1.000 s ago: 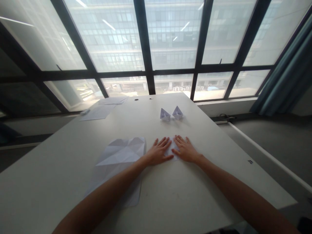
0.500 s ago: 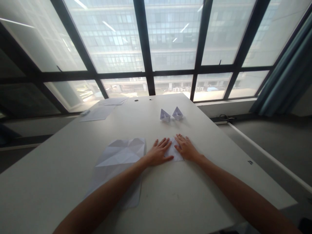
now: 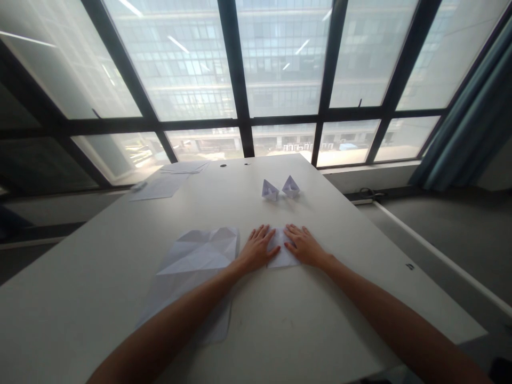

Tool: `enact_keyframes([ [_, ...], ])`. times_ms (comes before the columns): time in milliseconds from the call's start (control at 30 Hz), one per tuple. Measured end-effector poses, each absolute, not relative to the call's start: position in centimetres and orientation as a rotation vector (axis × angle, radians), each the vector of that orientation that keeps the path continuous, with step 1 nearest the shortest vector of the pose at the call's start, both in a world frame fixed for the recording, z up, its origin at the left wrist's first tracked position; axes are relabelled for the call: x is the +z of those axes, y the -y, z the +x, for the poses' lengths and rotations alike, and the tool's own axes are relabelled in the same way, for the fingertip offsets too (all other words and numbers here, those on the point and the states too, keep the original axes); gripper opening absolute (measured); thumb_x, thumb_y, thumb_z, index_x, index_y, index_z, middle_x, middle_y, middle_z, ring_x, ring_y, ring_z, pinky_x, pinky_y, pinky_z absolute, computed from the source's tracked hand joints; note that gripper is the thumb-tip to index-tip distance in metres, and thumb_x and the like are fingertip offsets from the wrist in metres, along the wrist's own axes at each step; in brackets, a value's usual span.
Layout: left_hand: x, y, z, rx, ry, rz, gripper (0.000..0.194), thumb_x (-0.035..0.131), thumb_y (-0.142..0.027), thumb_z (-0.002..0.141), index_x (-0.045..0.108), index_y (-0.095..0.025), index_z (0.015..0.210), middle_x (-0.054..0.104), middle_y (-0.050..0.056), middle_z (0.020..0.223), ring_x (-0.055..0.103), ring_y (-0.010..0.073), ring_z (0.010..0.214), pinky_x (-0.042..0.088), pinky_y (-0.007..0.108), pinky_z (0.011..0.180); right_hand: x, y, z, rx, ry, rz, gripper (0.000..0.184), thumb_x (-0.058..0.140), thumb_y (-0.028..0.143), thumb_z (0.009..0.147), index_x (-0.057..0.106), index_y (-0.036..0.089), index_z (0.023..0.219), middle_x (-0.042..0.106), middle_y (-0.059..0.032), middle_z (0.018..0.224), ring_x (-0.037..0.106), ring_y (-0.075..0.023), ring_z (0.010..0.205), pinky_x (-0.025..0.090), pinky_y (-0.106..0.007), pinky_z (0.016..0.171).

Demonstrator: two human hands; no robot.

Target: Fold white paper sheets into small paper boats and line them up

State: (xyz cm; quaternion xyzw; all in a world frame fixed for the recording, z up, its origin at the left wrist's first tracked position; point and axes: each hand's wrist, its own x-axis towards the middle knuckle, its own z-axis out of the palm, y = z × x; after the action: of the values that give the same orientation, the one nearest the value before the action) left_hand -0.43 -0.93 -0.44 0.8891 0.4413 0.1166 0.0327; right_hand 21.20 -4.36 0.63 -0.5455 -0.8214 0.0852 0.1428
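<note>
A small folded white paper (image 3: pixel 280 254) lies flat on the white table (image 3: pixel 304 320) in front of me. My left hand (image 3: pixel 256 248) rests on its left side with fingers stretched out flat. My right hand (image 3: pixel 304 245) lies flat on its right side, fingers extended. Both hands press the paper down; part of it is hidden under them. Two small folded paper boats (image 3: pixel 270 190) (image 3: pixel 291 186) stand side by side farther back on the table.
A large creased white sheet (image 3: pixel 202 250) lies on top of another sheet (image 3: pixel 176 298) to my left. More papers (image 3: pixel 168 181) lie at the far left corner by the window (image 3: pixel 280 69). The table's right edge drops to grey floor (image 3: pixel 452 229).
Both hands have slid apart a little on the small paper, so more of its white middle and lower edge shows between them.
</note>
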Motion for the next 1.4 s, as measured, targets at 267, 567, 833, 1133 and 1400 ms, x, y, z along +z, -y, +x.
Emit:
enact_keyframes([
  [267,0.0,1.2,-0.4,0.427,-1.329,2.745,0.062,0.046,-0.055,0.094,0.039,-0.021,0.145,0.039,0.014,0.148,0.034,0.0286,0.139,0.023,0.047,0.117,0.8,4.4,21.1,0.240,2.376,-1.587,0.054,0.040,0.036,0.098,0.038,0.015,0.147,0.032,-0.0128,0.156,0.024,-0.0231,0.146,0.017,-0.049,0.117],
  [567,0.1,1.2,-0.4,0.467,-1.313,2.744,0.059,0.048,-0.054,0.093,0.042,-0.023,0.143,0.040,0.013,0.147,0.037,0.0281,0.137,0.025,0.047,0.116,0.8,4.4,21.2,0.243,2.373,-1.583,0.053,0.040,0.036,0.098,0.038,0.017,0.147,0.033,-0.0124,0.156,0.024,-0.0227,0.146,0.017,-0.049,0.117],
  [833,0.2,1.3,-0.5,0.496,-1.289,2.738,0.059,0.050,-0.052,0.092,0.042,-0.021,0.142,0.039,0.014,0.147,0.038,0.0293,0.136,0.025,0.048,0.116,0.9,4.5,21.1,0.230,2.370,-1.574,0.053,0.040,0.036,0.098,0.040,0.015,0.146,0.034,-0.0126,0.155,0.025,-0.0233,0.145,0.018,-0.049,0.117],
  [1133,0.5,1.5,-0.3,0.559,-1.279,2.691,0.058,0.058,-0.044,0.089,0.040,-0.027,0.142,0.037,0.011,0.147,0.038,0.0299,0.136,0.023,0.053,0.116,0.9,4.5,21.1,0.233,2.370,-1.578,0.053,0.040,0.036,0.097,0.039,0.017,0.147,0.034,-0.0125,0.155,0.025,-0.0232,0.145,0.018,-0.049,0.117],
  [1400,1.0,1.7,-0.3,0.641,-1.192,2.717,0.059,0.061,-0.036,0.088,0.041,-0.024,0.142,0.039,0.011,0.144,0.041,0.0286,0.132,0.029,0.048,0.114,1.0,4.5,21.1,0.238,2.366,-1.572,0.053,0.040,0.036,0.097,0.040,0.017,0.147,0.034,-0.0128,0.155,0.025,-0.0231,0.145,0.017,-0.048,0.117],
])
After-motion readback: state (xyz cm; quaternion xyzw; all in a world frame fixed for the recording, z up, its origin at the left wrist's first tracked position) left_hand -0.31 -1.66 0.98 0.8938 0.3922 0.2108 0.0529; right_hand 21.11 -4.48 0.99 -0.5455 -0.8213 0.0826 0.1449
